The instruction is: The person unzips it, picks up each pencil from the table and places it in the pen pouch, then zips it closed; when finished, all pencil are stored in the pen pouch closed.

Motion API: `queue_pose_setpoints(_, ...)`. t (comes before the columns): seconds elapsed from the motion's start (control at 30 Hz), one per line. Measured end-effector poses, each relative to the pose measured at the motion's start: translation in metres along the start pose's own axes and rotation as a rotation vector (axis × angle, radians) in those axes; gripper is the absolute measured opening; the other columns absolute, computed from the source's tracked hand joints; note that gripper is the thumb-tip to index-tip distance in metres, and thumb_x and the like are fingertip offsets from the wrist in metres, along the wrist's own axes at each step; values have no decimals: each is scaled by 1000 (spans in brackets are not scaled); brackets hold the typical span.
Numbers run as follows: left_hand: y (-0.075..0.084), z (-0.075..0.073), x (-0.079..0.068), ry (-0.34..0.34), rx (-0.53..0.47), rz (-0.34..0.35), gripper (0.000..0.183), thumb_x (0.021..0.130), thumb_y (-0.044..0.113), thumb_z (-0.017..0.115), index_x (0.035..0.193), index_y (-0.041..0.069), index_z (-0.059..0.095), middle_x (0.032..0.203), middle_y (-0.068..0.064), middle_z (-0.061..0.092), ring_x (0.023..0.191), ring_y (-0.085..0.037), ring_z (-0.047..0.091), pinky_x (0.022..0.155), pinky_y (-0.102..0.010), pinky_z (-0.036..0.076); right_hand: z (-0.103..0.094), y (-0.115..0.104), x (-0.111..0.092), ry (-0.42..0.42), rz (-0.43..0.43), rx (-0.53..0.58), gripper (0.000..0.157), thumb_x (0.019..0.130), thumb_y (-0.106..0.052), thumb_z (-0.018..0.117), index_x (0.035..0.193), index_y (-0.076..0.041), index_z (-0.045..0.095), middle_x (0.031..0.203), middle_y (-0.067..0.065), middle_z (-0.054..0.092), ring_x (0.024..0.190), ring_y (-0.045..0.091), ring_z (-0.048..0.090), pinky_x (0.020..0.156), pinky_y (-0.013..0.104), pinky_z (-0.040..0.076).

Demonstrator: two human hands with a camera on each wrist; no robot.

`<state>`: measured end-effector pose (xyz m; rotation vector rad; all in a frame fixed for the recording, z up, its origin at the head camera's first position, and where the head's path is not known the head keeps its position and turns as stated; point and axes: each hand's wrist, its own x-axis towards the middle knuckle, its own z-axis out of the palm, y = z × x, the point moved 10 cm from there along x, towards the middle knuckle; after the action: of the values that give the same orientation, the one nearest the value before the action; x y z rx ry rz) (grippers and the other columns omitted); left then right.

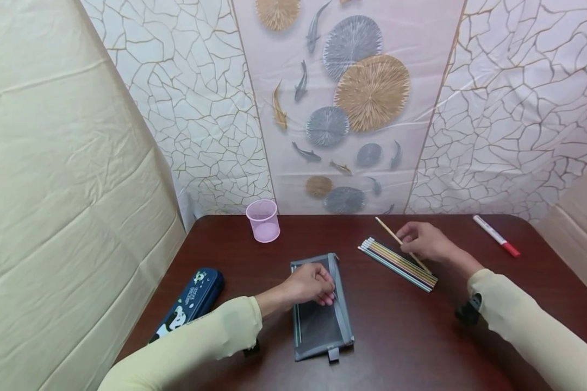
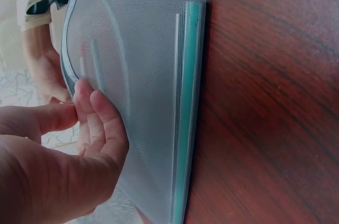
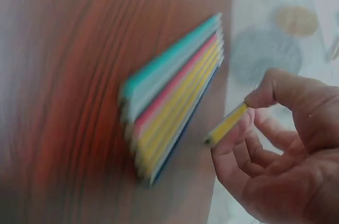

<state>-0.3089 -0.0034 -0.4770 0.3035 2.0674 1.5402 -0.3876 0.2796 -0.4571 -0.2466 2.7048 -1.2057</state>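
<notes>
My left hand (image 1: pixel 307 283) pinches the zippered edge of a grey mesh pencil pouch (image 1: pixel 318 328) and lifts that side a little. Through the mesh, in the left wrist view, a green pencil (image 2: pixel 186 97) and a thin white one lie along the far side. At the right, my right hand (image 1: pixel 426 241) holds a yellow pencil (image 1: pixel 389 231) between thumb and fingers, above a row of pencils (image 1: pixel 398 266). That row lies side by side on the table, with green, pink, yellow and dark blue ones (image 3: pixel 175 99) in the right wrist view.
A pink mesh cup (image 1: pixel 264 222) stands near the table's back edge. The dark blue panda pencil case (image 1: pixel 191 301) lies at the left, beside the left forearm. A white marker with a red cap (image 1: pixel 496 235) rests at the back right. Patterned curtain hangs behind the brown table (image 1: pixel 386 336).
</notes>
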Motion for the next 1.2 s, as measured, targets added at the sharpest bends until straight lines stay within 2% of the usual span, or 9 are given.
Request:
queue_pose_setpoints(0.13, 1, 0, 1, 2, 6, 4, 8, 96, 0, 68, 102, -4, 63, 76, -10, 73, 64, -16, 71, 65, -31, 65, 24, -20, -13, -91, 42, 252, 39, 96, -5, 64, 130, 13, 56, 96, 7, 67, 81, 16, 65, 66, 34, 61)
queue_pose_setpoints(0.27, 3, -1, 2, 6, 24, 9, 9, 97, 0, 68, 103, -4, 63, 77, -11, 74, 64, -16, 71, 64, -30, 65, 56, -34, -27, -184, 92, 382, 38, 96, -4, 62, 129, 14, 55, 91, 3, 63, 79, 14, 62, 70, 35, 64)
queue_pose_setpoints(0.5, 3, 0, 5, 5, 20, 0, 8, 97, 0, 67, 102, -4, 63, 75, -9, 72, 63, -15, 71, 64, -31, 65, 110, -43, -49, -282, 160, 468, 39, 92, -6, 63, 129, 7, 56, 83, 0, 56, 79, 16, 59, 68, 35, 64)
queue_pose_setpoints(0.6, 4, 0, 5, 7, 15, 2, 7, 96, -1, 67, 101, -3, 62, 73, -7, 71, 62, -15, 70, 67, -35, 66, 128, -49, -54, -307, 176, 515, 42, 89, -6, 63, 128, 5, 54, 82, 0, 55, 78, 16, 59, 69, 36, 64)
queue_pose_setpoints(0.7, 4, 0, 5, 8, 18, -3, 6, 96, 0, 66, 101, -3, 62, 73, -7, 71, 62, -14, 70, 70, -39, 67, 141, -57, -56, -338, 172, 544, 40, 90, -6, 62, 127, 6, 52, 84, 1, 56, 77, 16, 59, 70, 37, 64)
queue_pose_setpoints(0.83, 4, 2, 5, 5, 20, -10, 6, 97, -1, 65, 101, -3, 62, 73, -7, 71, 62, -14, 70, 70, -39, 67, 152, -67, -54, -348, 178, 562, 35, 93, -6, 63, 125, 6, 54, 87, 4, 60, 77, 15, 63, 71, 37, 66)
queue_pose_setpoints(1.0, 7, 7, 7, -15, 3, -2, 5, 97, -1, 64, 101, -3, 61, 73, -7, 71, 62, -13, 69, 66, -33, 66, 161, -78, -53, -341, 178, 586, 31, 95, -9, 68, 121, 4, 55, 93, 7, 68, 80, 15, 70, 72, 38, 67)
queue_pose_setpoints(1.2, 9, 11, 8, -19, 3, 5, 8, 98, -2, 63, 104, -7, 61, 71, -6, 70, 60, -12, 68, 65, -33, 65, 169, -83, -51, -320, 189, 607, 29, 93, -7, 66, 118, 2, 55, 88, 5, 65, 78, 14, 67, 68, 36, 66)
